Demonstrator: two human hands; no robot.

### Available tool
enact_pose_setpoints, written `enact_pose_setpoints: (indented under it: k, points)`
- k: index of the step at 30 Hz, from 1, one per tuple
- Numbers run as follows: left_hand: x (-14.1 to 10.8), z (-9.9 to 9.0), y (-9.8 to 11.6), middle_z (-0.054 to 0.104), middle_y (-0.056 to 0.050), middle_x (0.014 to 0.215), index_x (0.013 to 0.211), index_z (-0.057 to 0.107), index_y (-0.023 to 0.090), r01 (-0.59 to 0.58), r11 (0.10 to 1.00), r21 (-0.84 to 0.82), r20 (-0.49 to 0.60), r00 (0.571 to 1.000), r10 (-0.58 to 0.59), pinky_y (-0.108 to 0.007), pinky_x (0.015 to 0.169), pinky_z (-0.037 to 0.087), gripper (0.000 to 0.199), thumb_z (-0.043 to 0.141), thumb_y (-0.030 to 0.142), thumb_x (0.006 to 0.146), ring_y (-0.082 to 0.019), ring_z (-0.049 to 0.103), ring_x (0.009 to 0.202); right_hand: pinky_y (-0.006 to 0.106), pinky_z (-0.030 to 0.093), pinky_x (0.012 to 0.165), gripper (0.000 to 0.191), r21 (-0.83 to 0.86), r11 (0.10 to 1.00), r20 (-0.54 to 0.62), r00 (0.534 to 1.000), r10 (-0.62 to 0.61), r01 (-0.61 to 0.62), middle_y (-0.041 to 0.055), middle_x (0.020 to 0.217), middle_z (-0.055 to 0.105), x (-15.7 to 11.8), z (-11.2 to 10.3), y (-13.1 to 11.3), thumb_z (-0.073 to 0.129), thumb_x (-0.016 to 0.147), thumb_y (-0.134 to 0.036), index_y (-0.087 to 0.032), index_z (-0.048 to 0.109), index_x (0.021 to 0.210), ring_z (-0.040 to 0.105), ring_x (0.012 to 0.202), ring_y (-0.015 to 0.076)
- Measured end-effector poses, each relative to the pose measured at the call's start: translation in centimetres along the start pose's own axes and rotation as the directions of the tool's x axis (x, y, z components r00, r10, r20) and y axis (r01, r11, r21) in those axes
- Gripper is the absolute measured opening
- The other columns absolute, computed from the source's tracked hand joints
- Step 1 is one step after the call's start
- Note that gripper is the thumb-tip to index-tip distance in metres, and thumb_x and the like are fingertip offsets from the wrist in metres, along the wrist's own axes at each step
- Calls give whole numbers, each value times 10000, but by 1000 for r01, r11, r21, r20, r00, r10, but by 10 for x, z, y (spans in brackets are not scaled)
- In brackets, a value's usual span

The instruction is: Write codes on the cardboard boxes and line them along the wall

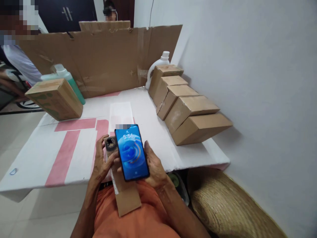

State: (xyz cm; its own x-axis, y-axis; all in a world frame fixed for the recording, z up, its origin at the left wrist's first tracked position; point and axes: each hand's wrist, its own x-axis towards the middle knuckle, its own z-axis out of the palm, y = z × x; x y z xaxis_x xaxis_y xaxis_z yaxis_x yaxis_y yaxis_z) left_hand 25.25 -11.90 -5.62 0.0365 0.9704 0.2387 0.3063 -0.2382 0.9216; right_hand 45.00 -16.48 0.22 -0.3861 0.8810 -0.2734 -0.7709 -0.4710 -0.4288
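Observation:
A smartphone (132, 155) with a lit blue lock screen showing 5:56 is in my right hand (156, 168). The thumb lies along its right edge, and the other fingers are hidden behind it. My left hand (102, 162) grips a long strip of cardboard (127, 200) near its upper end, just left of the phone. At the top of that strip sits a dark, rounded thing (110, 144) with an opening in it; its kind I cannot make out. The strip's lower end reaches down over my orange clothing (133, 224). The phone covers part of the strip.
Several cardboard boxes (195, 105) lean in a row along the table's right side, before a white jug (165, 57). Another box (55, 99) stands left by a green bottle (74, 87). A cardboard panel (104, 62) closes the back; people are beyond. Below right is a woven basket (218, 201).

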Motion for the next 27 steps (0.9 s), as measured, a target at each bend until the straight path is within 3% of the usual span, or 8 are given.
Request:
enact_pose_setpoints:
  k: [3, 5, 9, 14, 19, 22, 25, 27]
  points:
    - [4, -4, 4, 527, -133, 1456, 1463, 453, 224, 9, 1000, -14, 37, 999, -8, -505, 1171, 427, 743, 714, 547, 847, -345, 523, 1365, 416, 619, 874, 535, -146, 975, -85, 980, -181, 167, 77, 912, 810, 12, -25, -26, 556, 999, -659, -166, 729, 1113, 774, 873, 234]
    - [4, -5, 3, 534, -130, 1448, 1463, 450, 231, 32, 999, -36, 40, 999, -30, -509, 1167, 429, 739, 710, 559, 853, -344, 529, 1355, 364, 607, 799, 539, -370, 899, -208, 923, -325, 233, 51, 857, 783, 27, -48, -41, 575, 969, -689, -176, 724, 1034, 743, 778, 203]
    - [4, -5, 2, 541, -129, 1449, 1452, 461, 237, 40, 998, -42, 37, 999, -39, -533, 1181, 414, 755, 717, 592, 837, -362, 517, 1369, 297, 481, 626, 554, -776, 623, -348, 753, -558, 103, -6, 625, 619, 57, -95, -64, 576, 920, -710, -193, 626, 728, 578, 613, 169]
    - [8, -8, 0, 551, -121, 1469, 1463, 477, 241, 82, 996, -43, 25, 996, -81, -537, 1182, 426, 759, 704, 617, 844, -371, 527, 1381, 298, 358, 661, 407, -921, 384, -336, 640, -691, -68, -39, 576, 473, 73, -131, -72, 553, 954, -451, -227, 507, 617, 473, 675, 176]
    - [10, -7, -10, 410, -134, 1658, 1580, 403, 236, 105, 993, -59, -7, 994, -106, -522, 1287, 296, 840, 615, 683, 902, -355, 361, 1553, 386, 429, 896, 207, -965, 172, -257, 601, -757, -197, 99, 905, 657, 73, -138, -66, 539, 923, -340, -174, 658, 889, 575, 953, 276]
    - [8, -3, -21, 279, -133, 1737, 1635, 336, 236, 101, 990, -102, -39, 994, -105, -499, 1323, 212, 899, 492, 769, 928, -321, 236, 1619, 506, 389, 1074, 325, -968, 91, -217, 594, -775, -234, 232, 1174, 639, 70, -134, -62, 546, 895, -284, -97, 682, 1124, 527, 1209, 368]
    - [-2, 1, -31, 229, -135, 1756, 1670, 259, 260, 141, 971, -195, -32, 988, -150, -520, 1303, 260, 935, 406, 817, 932, -318, 255, 1616, 596, 326, 1161, 489, -971, 32, -171, 592, -787, -238, 288, 1402, 530, 62, -126, -57, 593, 891, -320, -66, 648, 1305, 422, 1376, 425]
    - [-15, 4, -36, 238, -130, 1754, 1672, 254, 274, 165, 957, -239, -45, 982, -181, -525, 1288, 298, 929, 406, 817, 933, -325, 291, 1602, 580, 297, 1211, 565, -992, 8, -86, 648, -757, -122, 261, 1520, 470, 53, -116, -47, 611, 924, -381, -93, 603, 1410, 389, 1445, 399]
